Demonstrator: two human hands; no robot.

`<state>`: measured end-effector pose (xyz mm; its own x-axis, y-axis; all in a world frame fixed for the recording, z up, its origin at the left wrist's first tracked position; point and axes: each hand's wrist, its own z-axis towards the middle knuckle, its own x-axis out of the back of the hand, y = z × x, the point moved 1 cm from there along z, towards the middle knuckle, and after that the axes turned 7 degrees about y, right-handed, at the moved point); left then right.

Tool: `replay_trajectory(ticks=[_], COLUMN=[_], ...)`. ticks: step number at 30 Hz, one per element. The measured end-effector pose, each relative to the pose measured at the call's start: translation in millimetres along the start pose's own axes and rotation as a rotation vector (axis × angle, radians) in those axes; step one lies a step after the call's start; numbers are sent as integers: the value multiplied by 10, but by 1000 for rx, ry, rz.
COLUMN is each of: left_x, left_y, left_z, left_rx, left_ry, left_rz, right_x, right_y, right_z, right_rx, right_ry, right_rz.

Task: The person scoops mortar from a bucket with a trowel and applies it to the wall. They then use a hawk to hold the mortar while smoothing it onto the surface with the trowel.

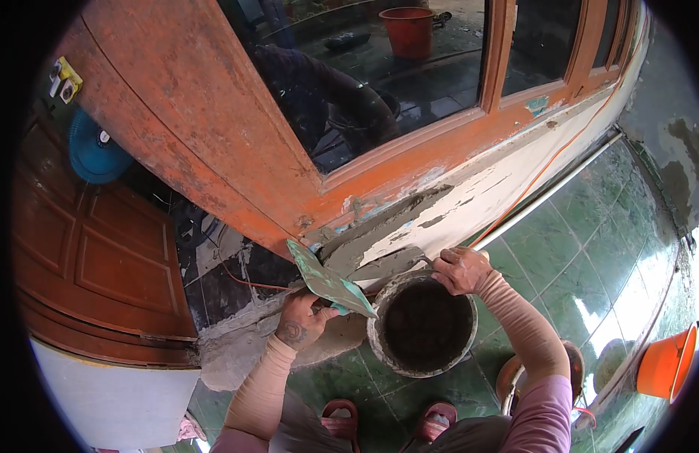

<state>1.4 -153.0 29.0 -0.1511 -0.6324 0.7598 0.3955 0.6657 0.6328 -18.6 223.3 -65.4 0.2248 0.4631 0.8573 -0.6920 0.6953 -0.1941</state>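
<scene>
My left hand (300, 323) is closed around the handle of a green plastering float (331, 285), whose flat face is tilted and smeared with grey mortar. My right hand (463, 270) is closed on a trowel, its mortar-coated blade (391, 264) lying along the foot of the wall; the handle is hidden in my fist. Right below that hand stands a round bucket (374, 343) with a crusted rim and dark contents. Wet grey mortar (383, 226) covers part of the low white wall (470, 208) under the window frame.
An orange wooden post and window frame (289, 192) rise ahead. Along the wall base run a white pipe (549, 192) and an orange cable (549, 162). An orange bucket (666, 362) stands on green tiles at right. A brown door (108, 264) and blue fan (99, 147) are left.
</scene>
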Motion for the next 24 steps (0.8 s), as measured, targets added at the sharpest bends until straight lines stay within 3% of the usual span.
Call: replay_trajectory(ticks=[5, 14, 17, 24], left_x=[-6, -5, -32, -15], left_y=[9, 1, -37, 12], left_z=[0, 13, 3, 1], left_rx=[100, -67, 42, -12], left_ry=[-19, 39, 7, 9], left_rz=[-67, 45, -58, 61], right_x=[40, 191, 249, 453], right_y=[46, 39, 38, 4], right_z=[-31, 76, 139, 278], right_rx=[19, 45, 78, 112], right_ry=[-39, -46, -4, 33], right_rz=[-43, -113, -165, -209])
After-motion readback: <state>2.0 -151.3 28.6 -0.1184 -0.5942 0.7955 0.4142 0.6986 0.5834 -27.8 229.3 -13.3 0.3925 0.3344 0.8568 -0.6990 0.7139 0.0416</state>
